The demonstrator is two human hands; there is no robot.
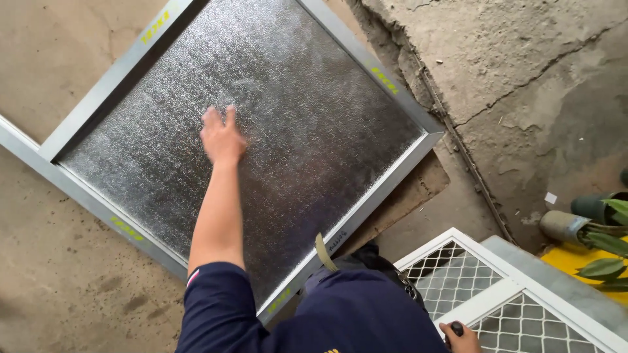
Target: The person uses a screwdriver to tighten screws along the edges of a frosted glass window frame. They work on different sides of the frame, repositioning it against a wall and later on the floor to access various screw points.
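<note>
A framed panel (261, 131) of textured glass lies tilted on the concrete floor (65, 281), filling the upper left and middle of the view, its grey metal frame (104, 82) marked with yellow-green writing. The left hand (222, 138) rests flat on the glass near the panel's middle, fingers extended and close together. Lower right, a white mesh grille (484, 297) lies beside the panel's near corner. The right hand (461, 338) sits at the bottom edge, curled around a small dark object (456, 329) over the grille. Potted plants (598, 229) stand at the far right.
</note>
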